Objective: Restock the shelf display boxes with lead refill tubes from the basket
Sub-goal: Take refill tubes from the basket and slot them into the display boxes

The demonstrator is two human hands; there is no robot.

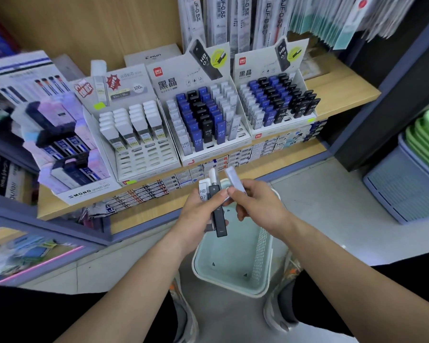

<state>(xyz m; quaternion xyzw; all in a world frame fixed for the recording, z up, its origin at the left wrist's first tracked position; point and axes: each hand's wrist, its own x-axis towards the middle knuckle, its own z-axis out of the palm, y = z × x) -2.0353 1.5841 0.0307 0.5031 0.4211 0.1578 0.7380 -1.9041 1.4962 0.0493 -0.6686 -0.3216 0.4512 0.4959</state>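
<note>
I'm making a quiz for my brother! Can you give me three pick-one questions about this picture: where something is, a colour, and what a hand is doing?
1. Where is the basket? A on the shelf; B on the floor; C on a chair.
2. What colour is the tube in the right hand? A red; B white; C green.
3. What is the left hand doing? A gripping tubes; B lying flat; C pointing.
Answers: 1 B, it stands on the floor below the hands. 2 B, the pinched tube is white. 3 A, its fingers curl round several tubes.
</note>
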